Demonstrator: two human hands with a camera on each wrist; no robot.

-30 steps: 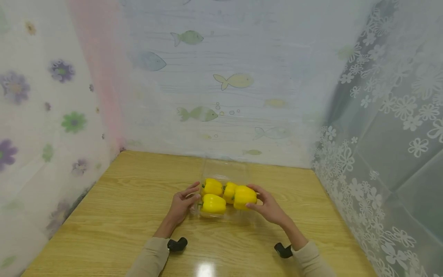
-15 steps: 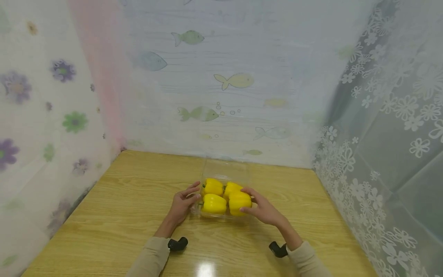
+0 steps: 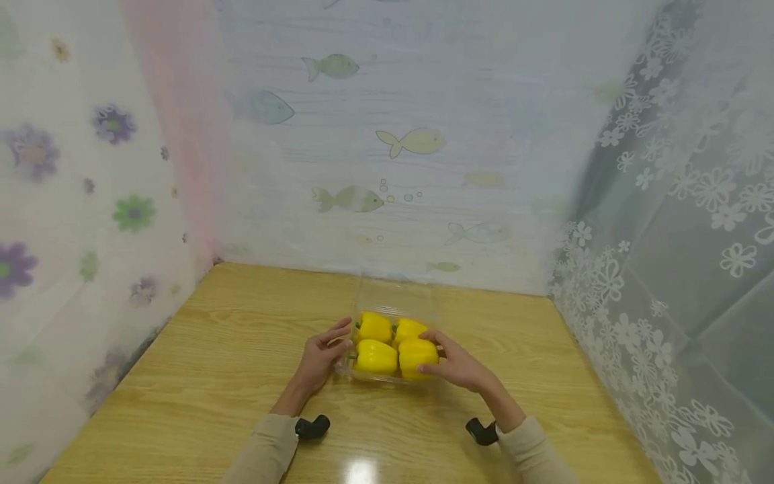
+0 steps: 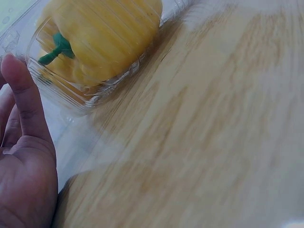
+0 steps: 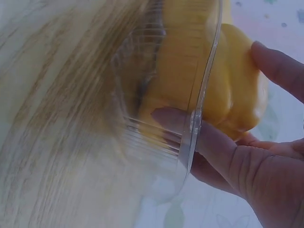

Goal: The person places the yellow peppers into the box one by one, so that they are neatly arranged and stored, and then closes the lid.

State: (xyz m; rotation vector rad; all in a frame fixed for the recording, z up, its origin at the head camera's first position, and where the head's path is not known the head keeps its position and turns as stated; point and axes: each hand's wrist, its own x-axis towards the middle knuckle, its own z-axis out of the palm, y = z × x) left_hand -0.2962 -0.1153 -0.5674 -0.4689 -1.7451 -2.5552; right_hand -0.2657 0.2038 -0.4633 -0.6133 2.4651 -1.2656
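A clear plastic clamshell container lies on the table with its lid flipped back. Inside are a yellow bell pepper at front left, another behind it and one at back right. My right hand grips a yellow bell pepper low over the front right corner; in the right wrist view the thumb reaches inside the clear wall. At the container's left edge rests my left hand, fingers extended, its thumb tip right at the rim beside a green stem.
Wood-grain table surrounds the container. A fish-patterned sheet stands behind, a flower-patterned one at left and a grey floral one at right. Black wrist-camera mounts stick out from both sleeves.
My right hand has brought its bell pepper left and down into the front right of the container, uncovering more of the back right pepper. The left hand has stayed at the container's edge.
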